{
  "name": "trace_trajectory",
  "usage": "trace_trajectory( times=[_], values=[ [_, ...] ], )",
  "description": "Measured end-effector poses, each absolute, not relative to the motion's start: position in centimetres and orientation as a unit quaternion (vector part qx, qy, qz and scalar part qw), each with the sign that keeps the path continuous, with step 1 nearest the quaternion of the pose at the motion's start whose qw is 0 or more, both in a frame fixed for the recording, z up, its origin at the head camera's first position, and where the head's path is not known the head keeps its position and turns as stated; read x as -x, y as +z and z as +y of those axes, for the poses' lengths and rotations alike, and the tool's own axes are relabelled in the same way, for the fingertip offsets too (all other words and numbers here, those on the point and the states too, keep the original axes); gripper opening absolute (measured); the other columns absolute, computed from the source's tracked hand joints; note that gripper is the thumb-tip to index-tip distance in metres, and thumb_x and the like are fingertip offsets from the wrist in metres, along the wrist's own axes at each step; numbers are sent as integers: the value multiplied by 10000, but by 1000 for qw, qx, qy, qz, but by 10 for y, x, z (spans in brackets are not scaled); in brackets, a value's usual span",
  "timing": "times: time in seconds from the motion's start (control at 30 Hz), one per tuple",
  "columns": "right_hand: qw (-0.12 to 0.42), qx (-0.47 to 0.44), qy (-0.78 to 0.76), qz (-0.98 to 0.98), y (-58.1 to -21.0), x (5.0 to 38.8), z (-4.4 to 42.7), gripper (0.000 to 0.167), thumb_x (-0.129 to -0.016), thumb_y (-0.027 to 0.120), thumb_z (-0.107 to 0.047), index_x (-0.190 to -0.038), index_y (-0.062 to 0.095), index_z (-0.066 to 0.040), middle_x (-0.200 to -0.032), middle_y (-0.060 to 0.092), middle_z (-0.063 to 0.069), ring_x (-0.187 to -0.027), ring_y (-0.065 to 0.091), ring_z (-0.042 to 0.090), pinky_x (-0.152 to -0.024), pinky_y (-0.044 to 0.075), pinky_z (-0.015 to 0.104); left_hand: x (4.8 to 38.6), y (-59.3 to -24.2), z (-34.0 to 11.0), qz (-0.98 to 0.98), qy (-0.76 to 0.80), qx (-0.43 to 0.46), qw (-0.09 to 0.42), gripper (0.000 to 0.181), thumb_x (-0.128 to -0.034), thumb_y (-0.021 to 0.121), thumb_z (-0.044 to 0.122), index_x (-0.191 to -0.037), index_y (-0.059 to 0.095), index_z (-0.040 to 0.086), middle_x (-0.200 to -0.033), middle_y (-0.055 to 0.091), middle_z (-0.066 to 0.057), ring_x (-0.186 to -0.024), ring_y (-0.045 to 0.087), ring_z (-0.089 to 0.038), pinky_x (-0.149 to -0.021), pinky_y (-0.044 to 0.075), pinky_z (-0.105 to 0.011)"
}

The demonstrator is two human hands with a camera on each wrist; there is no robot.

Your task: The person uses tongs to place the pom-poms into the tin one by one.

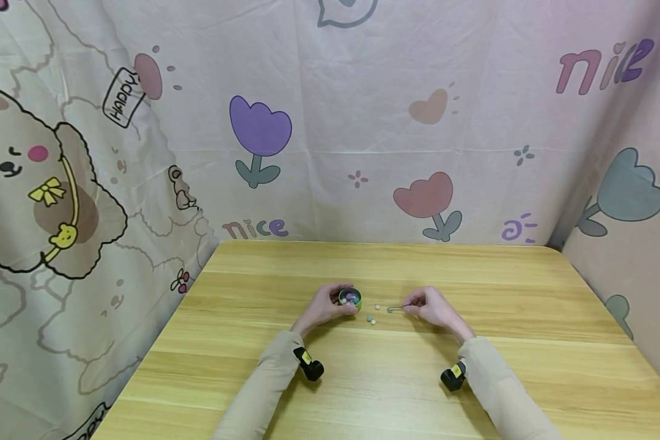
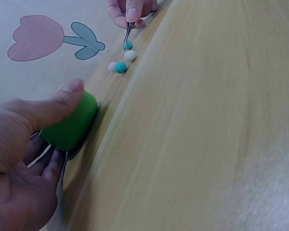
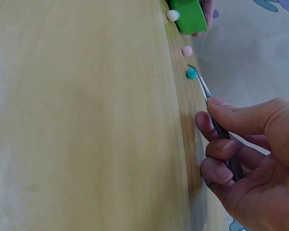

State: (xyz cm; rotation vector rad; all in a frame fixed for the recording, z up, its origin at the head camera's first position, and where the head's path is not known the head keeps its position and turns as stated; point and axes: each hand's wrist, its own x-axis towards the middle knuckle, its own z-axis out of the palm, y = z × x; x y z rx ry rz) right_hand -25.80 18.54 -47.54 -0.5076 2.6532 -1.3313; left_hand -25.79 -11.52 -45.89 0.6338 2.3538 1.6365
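My left hand [image 1: 330,304] holds a small green cup [image 2: 73,126] on the table, thumb on the near side and fingers behind. Inside the cup, in the head view, lie several small purple, white and bluish balls. To the right, my right hand [image 3: 260,149] pinches dark-handled tweezers [image 3: 203,87]. Their bent metal tips are at a teal ball [image 3: 190,74] on the table; whether they grip it I cannot tell. Between cup and tweezers lie a pink ball [image 1: 377,307], another teal ball [image 2: 120,67] and a white ball [image 2: 130,56].
The wood-grain table [image 1: 363,391] reaches back to a printed cloth [image 1: 341,122] hanging behind it. More of this cloth hangs at the left and right sides. Black wrist cameras [image 1: 310,366] are strapped over both sleeves.
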Motion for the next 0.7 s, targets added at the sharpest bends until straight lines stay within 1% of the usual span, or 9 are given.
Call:
trace_trajectory(
  times=[0.23, 0.7],
  values=[
    [66, 167, -440, 880, -474, 258, 185, 81, -892, 696, -13, -949, 738, 26, -840, 707, 120, -705, 540, 120, -578, 450, 175, 257, -457, -115, 795, 557, -213, 107, 589, -865, 750, -10, -1371, 487, -159, -1334, 569, -366, -1236, 571, -502, -1109, 456, -576],
    [70, 165, -449, 875, -471, 257, 184, 101, -905, 694, -39, -967, 737, 28, -855, 712, 133, -704, 551, 110, -581, 458, 174, 258, -459, -114, 799, 555, -206, 106, 584, -863, 756, -3, -1368, 501, -146, -1332, 585, -344, -1234, 583, -484, -1104, 467, -564]
  ],
)
